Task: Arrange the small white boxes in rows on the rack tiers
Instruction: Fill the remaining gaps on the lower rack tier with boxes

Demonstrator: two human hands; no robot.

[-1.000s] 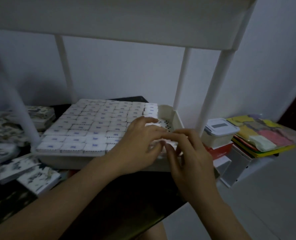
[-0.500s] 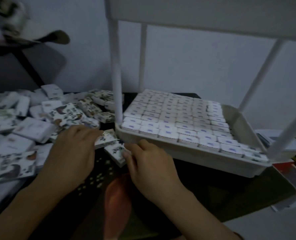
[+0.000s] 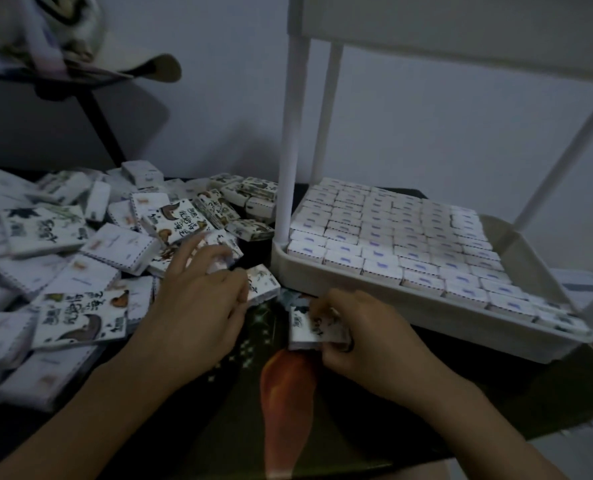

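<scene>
A white rack tier [image 3: 385,308] on the right holds several tight rows of small white boxes [image 3: 388,233] standing on edge. To its left a loose pile of small white boxes [image 3: 80,237] with dark printed pictures covers the dark table. My right hand [image 3: 367,332] grips one printed box [image 3: 312,327] just in front of the tier's near wall. Over the pile's edge my left hand [image 3: 198,303] has its fingers closed on a box [image 3: 262,284] beside the tier.
White rack posts [image 3: 289,133] rise from the tier to an upper shelf [image 3: 461,26]. The dark table [image 3: 357,427] has an orange picture on its near part. A black stand with a cap on it [image 3: 94,60] stands at the back left.
The view swung left from the tier's right end to the pile. Both hands left the tier and came down onto loose boxes; my right hand has since pulled one toward me.
</scene>
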